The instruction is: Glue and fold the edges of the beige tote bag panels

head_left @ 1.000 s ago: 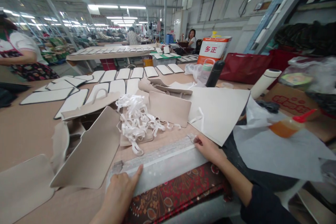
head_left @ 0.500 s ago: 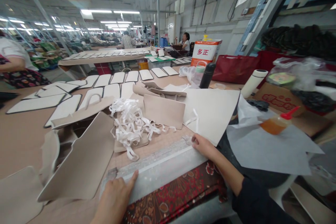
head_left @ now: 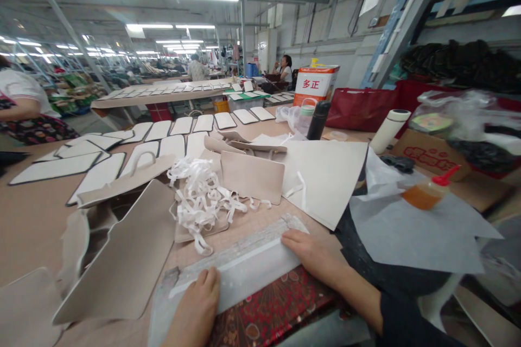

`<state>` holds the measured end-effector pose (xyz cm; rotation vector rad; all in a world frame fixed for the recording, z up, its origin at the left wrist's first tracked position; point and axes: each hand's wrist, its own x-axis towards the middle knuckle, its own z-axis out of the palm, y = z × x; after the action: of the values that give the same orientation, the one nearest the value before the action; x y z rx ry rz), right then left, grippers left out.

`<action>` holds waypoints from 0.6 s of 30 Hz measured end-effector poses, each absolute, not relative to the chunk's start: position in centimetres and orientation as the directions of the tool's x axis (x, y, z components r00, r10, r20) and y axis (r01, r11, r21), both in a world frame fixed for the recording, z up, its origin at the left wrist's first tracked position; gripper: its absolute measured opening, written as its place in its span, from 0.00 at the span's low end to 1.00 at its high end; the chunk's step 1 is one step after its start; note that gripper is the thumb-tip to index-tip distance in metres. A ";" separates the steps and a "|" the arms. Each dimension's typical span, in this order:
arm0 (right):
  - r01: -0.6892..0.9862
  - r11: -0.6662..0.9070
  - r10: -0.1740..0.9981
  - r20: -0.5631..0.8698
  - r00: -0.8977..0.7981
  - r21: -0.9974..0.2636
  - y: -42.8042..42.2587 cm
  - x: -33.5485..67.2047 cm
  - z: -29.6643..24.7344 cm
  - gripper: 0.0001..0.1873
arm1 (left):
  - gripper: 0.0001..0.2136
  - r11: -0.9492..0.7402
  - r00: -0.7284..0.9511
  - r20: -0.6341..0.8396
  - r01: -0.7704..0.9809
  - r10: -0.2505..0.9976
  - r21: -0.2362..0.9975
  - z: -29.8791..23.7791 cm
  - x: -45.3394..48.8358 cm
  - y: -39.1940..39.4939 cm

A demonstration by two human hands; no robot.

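**Both hands flat on the long strip at the table edge**

We see a long, translucent whitish strip with a white band down its middle (head_left: 240, 260) lying at the near edge of the brown worktable (head_left: 32, 222), its long axis running from lower left up to the right, across in front of us. Under its near side shows a dark red patterned cloth (head_left: 277, 309).

Our left hand (head_left: 197, 309) rests on the strip's left end, fingers together and laid flat, pressing down rather than gripping. Our right hand (head_left: 311, 252) lies palm-down on the right end, fingers extended and close together, tips pointing left along the strip; nothing is pinched between them. So the strip sits directly under both hands, spanning the gap between them, each hand holding down its own end.

Just beyond the strip lies a tangle of loose white ribbon strips (head_left: 203, 195), apart from both hands. Behind it stands a beige rounded rectangular panel (head_left: 252, 176), and to the left a larger beige flat panel (head_left: 122, 260) tilts up from the table. A pale grey sheet (head_left: 325, 173) lies just past the right hand, its corner near the strip's far end. Farther right sits an orange squeeze bottle with a red nozzle (head_left: 427, 192).
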<state>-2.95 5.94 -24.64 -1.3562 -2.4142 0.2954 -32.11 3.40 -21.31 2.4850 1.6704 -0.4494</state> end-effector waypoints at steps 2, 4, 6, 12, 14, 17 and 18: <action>0.833 0.455 0.890 0.179 -0.419 -0.314 6.4 -0.5 -24.6 0.18 | 0.23 -0.336 0.291 -0.322 0.938 0.901 -0.091 -20.7 -33.8 3.4; 0.881 0.379 0.924 0.163 -0.346 -0.283 6.8 1.0 -24.6 0.15 | 0.21 -0.334 0.282 -0.340 0.937 0.897 -0.103 -19.7 -34.0 3.9; 0.915 0.302 0.951 0.146 -0.271 -0.268 7.1 1.5 -24.9 0.11 | 0.18 -0.385 0.338 -0.335 0.919 0.879 -0.083 -18.8 -32.5 4.8; 0.942 0.216 0.974 0.120 -0.191 -0.257 8.1 1.3 -25.9 0.04 | 0.11 -0.583 0.600 -0.196 0.800 0.776 0.141 -18.9 -23.0 8.5; 0.941 0.216 0.974 0.131 -0.187 -0.259 7.9 1.4 -25.9 0.04 | 0.10 -0.595 0.620 -0.106 0.779 0.777 0.198 -19.7 -20.2 9.4; 0.940 0.193 0.976 0.153 -0.155 -0.281 7.2 1.6 -25.6 0.03 | 0.13 -0.579 0.600 -0.010 0.777 0.800 0.248 -20.7 -17.2 10.6; 0.923 0.182 0.979 0.151 -0.138 -0.338 7.0 1.7 -25.5 0.03 | 0.14 -0.561 0.583 0.002 0.782 0.813 0.272 -21.0 -16.6 10.9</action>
<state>1.71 7.03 -25.46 -1.8017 -2.1305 0.2321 -16.55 10.86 -20.99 2.5724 1.3206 0.1853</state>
